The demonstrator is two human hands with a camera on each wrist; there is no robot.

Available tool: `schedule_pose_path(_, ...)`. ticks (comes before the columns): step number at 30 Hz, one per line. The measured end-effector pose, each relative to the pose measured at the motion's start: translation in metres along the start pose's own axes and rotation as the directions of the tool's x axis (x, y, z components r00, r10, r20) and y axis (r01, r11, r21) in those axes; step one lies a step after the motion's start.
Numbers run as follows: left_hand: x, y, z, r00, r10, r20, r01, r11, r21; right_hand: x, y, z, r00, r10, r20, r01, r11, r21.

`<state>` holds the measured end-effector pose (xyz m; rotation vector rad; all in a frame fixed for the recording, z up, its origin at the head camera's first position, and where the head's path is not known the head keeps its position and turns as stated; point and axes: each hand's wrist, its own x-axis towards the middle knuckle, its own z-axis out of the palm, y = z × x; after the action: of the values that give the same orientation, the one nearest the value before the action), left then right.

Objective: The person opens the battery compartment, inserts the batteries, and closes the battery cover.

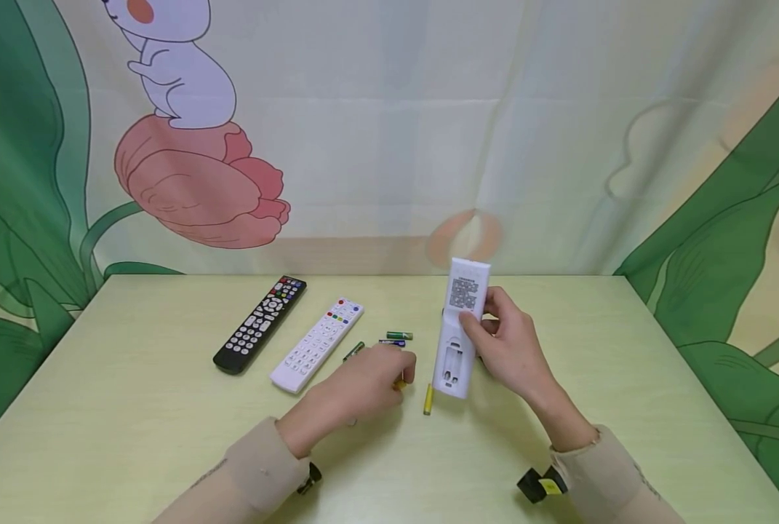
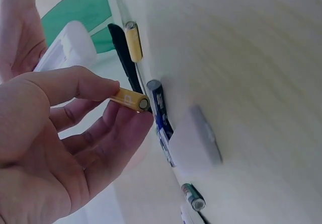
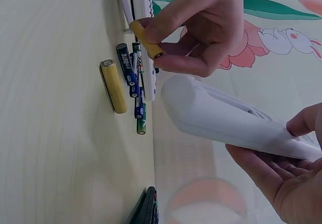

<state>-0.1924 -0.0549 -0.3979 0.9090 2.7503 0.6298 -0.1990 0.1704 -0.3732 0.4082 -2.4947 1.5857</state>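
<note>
My left hand [image 1: 366, 378] pinches a yellow battery [image 2: 132, 99] between thumb and fingertips, above the table. In my right hand [image 1: 512, 346] is a white remote control [image 1: 465, 320], held with its back up and its thumb across it. The battery compartment [image 1: 452, 364] lies uncovered, and no battery shows in it. Below the remote's lower end, a second yellow battery [image 1: 428, 399] lies on the table. Close by the left hand are several blue and green batteries, among them a green one [image 1: 399, 335]. A small white cover [image 2: 193, 141] appears beside them in the left wrist view.
A black remote control [image 1: 260, 325] and another white remote control [image 1: 317, 345] lie buttons up to the left of the batteries. Low in the right wrist view, a dark object [image 3: 146, 208] sits on the table. A printed curtain [image 1: 363, 145] hangs behind the table's far edge.
</note>
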Motion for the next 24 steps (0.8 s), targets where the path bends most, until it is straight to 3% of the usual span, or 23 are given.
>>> schedule_pose_path(8, -0.002, -0.007, -0.007, 0.995, 0.044, -0.091, -0.049, 0.998, -0.051, 0.000, -0.002, 0.001, 1.000, 0.006, 0.009, -0.006, 1.000, -0.005)
schedule_pose_path(15, -0.007, -0.009, -0.015, 0.978, 0.086, -0.188, -0.107, 0.989, -0.102, 0.001, -0.001, 0.002, 1.000, 0.022, 0.016, -0.022, 1.000, 0.001)
schedule_pose_path(24, -0.011, -0.002, -0.021, 0.975, 0.071, -0.210, -0.110, 0.977, -0.182, 0.001, -0.001, 0.004, 0.999, 0.037, 0.031, -0.038, 0.998, 0.043)
